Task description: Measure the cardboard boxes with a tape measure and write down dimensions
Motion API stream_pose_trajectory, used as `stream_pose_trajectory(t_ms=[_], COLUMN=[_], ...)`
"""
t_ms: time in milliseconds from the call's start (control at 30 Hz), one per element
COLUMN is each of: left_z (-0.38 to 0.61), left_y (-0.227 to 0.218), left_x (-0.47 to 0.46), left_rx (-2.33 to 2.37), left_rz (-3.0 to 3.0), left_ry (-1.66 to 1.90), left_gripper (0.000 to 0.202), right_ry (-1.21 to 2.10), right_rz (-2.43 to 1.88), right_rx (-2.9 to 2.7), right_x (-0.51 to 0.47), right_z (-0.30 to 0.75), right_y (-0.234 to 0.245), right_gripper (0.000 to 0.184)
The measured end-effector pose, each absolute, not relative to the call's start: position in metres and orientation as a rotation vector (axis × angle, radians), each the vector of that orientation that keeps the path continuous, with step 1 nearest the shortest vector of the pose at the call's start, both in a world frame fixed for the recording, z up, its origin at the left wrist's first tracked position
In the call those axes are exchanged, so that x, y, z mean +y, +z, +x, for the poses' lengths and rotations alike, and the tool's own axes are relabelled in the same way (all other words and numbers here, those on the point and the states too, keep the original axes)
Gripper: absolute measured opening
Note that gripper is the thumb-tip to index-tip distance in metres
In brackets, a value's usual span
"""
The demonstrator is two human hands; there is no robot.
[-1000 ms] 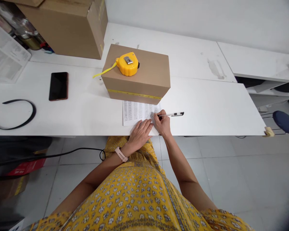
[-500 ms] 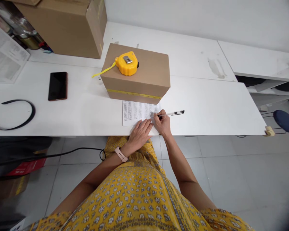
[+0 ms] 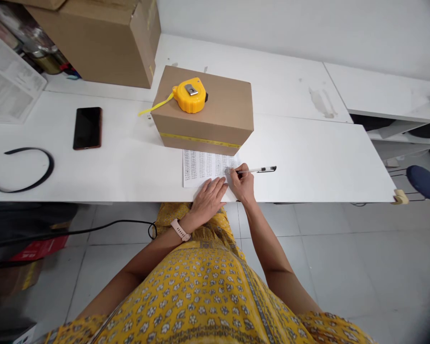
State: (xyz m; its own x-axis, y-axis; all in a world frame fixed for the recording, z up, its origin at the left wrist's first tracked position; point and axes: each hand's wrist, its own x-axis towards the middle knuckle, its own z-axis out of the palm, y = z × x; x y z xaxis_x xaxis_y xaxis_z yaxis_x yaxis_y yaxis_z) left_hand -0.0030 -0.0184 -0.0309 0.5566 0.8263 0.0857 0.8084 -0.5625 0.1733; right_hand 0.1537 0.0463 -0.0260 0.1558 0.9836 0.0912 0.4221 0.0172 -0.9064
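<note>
- One sheet of paper [image 3: 191, 177] lies on the counter [image 3: 308, 157] at its near edge, its top end meeting or passing behind the lower edge of a box; it carries several columns of dark writing, too small to read.
- One pen [image 3: 266, 169], clear-barrelled with a black cap end, is pinched in the curled fingers of the right hand [image 3: 242, 184], tip down at the paper's right part.
- The left hand [image 3: 208, 198] is spread flat, fingers extended, on the sheet's lower edge, gripping nothing; one pale pink wristband [image 3: 180, 230] circles that wrist.
- One cardboard box [image 3: 229, 102] stands just beyond the sheet; one yellow strip [image 3: 200, 140] along its front has small marks, illegible.
- One yellow tape measure [image 3: 189, 100] rests on top of that box, with a metal clip and a yellow strap.
- To the left on the counter: one dark-screened phone [image 3: 88, 128], one black curved band [image 3: 50, 165], and behind them one larger carton [image 3: 100, 48].
- Far left, one pale panel [image 3: 7, 76] bears blurred print.
- Far right, one blue-seated stool [image 3: 424, 182].
</note>
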Motion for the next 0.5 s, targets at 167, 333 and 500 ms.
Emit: stream_pose_trajectory(t_ms=[167, 333, 500], left_z=[-0.0033, -0.0035, -0.0034], left_y=[-0.0302, -0.0303, -0.0321], left_x=[-0.0187, -0.0192, -0.0187], left_rx=[1.411, 1.402, 1.401], left_rz=[2.668, 2.659, 2.656], left_ry=[0.246, 0.25, 0.254], left_gripper=[0.058, 0.059, 0.059], right_ry=[0.791, 0.79, 0.767], right_rz=[-1.556, -1.546, -1.558], right_rx=[-1.44, -1.445, -1.429], right_x=[0.0463, 0.0467, 0.0466], right_z=[0.1534, 0.1529, 0.1541], right_y=[-0.0254, -0.0261, -0.0274], right_gripper=[0.027, 0.027, 0.027])
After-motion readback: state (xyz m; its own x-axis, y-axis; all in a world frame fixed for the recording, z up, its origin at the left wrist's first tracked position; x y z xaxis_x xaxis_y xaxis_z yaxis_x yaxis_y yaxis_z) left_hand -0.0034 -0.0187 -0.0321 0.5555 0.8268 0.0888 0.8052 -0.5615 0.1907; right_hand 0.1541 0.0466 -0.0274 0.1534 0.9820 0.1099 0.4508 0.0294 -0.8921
